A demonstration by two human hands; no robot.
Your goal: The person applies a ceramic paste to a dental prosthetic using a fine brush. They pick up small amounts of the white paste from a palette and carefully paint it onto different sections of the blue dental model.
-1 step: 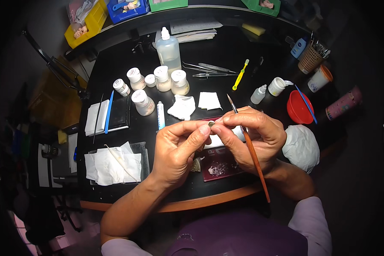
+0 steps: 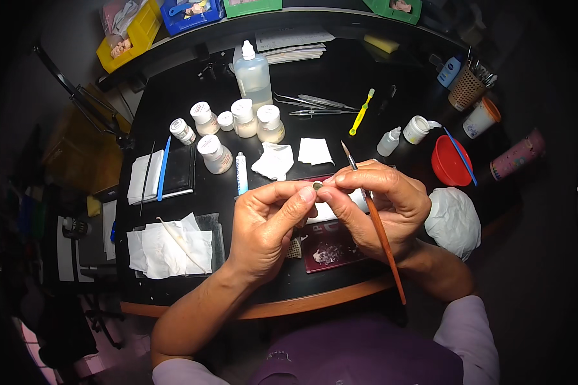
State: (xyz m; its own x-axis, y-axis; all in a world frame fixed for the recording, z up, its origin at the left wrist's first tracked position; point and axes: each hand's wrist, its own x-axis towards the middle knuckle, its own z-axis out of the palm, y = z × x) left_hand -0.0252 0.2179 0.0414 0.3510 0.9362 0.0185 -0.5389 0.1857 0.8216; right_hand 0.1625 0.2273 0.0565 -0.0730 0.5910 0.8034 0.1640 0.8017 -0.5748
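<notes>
Between the fingertips of both hands sits a tiny piece that looks like a dental crown (image 2: 317, 185), dark grey with a pale edge. My left hand (image 2: 263, 224) pinches it between thumb and forefinger. My right hand (image 2: 392, 202) touches it from the other side with its thumb and forefinger. That same hand also grips a fine brush (image 2: 382, 240) with a reddish-brown wooden handle, its dark pointed tip slanting up and away. Below the hands lies a dark red tray (image 2: 311, 262) with whitish crumbs on it, partly hidden by the fingers.
Beyond my left hand stand several white-capped jars (image 2: 214, 155), a tube (image 2: 241, 173) and a large clear bottle (image 2: 254, 80). Folded tissues (image 2: 170, 247) lie left. Tweezers (image 2: 321, 113) and a yellow toothbrush (image 2: 362, 114) lie farther back. A red bowl (image 2: 444, 160) and crumpled white bundle (image 2: 453, 221) stand right.
</notes>
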